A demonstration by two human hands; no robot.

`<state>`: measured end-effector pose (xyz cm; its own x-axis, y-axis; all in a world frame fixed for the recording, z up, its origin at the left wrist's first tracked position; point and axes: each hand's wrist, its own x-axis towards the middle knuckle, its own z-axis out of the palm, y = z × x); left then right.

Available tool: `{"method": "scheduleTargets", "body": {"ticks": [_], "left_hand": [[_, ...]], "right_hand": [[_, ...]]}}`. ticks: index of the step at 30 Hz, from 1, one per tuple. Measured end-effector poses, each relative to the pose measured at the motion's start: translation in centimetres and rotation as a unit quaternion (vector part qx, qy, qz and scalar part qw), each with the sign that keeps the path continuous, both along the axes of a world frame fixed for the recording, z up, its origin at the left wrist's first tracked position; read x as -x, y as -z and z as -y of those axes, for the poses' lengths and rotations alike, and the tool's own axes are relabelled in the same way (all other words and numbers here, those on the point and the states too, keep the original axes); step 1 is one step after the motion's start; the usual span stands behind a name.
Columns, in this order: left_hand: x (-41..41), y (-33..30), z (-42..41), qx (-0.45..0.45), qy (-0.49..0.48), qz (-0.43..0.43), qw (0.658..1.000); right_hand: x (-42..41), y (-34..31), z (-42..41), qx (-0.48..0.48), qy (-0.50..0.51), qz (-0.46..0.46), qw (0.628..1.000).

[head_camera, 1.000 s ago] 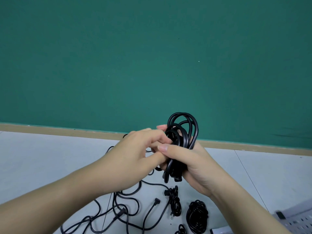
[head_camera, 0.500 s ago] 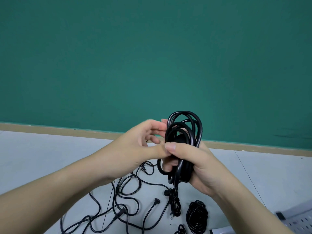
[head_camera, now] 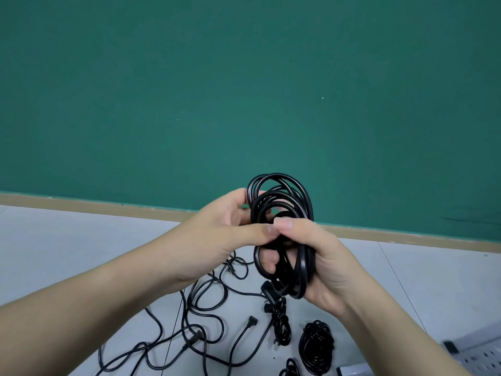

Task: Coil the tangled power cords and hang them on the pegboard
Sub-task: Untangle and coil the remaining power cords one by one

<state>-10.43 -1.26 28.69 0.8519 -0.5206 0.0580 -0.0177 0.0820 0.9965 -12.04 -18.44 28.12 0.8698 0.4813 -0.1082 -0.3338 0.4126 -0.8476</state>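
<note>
Head view | coiled cord point(head_camera: 282, 229) is held upright above the floor point(head_camera: 81, 240), clear of the loose cords point(head_camera: 200, 302) below it | right hand point(head_camera: 320, 261) is wrapped round the loops so they stay bunched | left hand point(head_camera: 217, 234) is pinched on the coil's side, likely steadying it.

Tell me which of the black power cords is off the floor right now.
The coiled cord gripped in the right hand, with the left hand pinching it. The other coiled bundle and the loose tangled cords all lie on the floor.
</note>
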Motion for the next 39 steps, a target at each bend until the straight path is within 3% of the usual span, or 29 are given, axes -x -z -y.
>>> {"method": "scheduleTargets", "body": {"ticks": [10, 22, 26, 30, 34, 39], "left_hand": [[0.2, -0.7, -0.6, -0.092, 0.05, 0.015, 0.994], [-0.6, -0.2, -1.2, -0.103, 0.063, -0.018, 0.993], [-0.8, 0.8, -0.6, -0.045, -0.003, -0.047, 0.998], [-0.9, 1.6, 0.0, -0.015, -0.097, -0.086, 0.991], [-0.9, 1.2, 0.0, -0.018, -0.149, -0.086, 0.985], [-0.9, 0.1, -1.0, -0.063, -0.029, -0.031, 0.997]], "right_hand": [[0.3, 1.1, -0.8, 0.001, -0.024, -0.054, 0.998], [0.9, 1.0, -1.4, 0.032, -0.048, -0.04, 0.998], [0.2, 1.3, -1.9, 0.037, 0.009, -0.064, 0.997], [-0.3, 1.7, -2.6, 0.095, 0.031, -0.032, 0.994], [-0.3, 1.7, -2.5, 0.092, -0.01, -0.015, 0.996], [0.0, 1.5, -2.0, 0.032, -0.08, -0.042, 0.995]]}}
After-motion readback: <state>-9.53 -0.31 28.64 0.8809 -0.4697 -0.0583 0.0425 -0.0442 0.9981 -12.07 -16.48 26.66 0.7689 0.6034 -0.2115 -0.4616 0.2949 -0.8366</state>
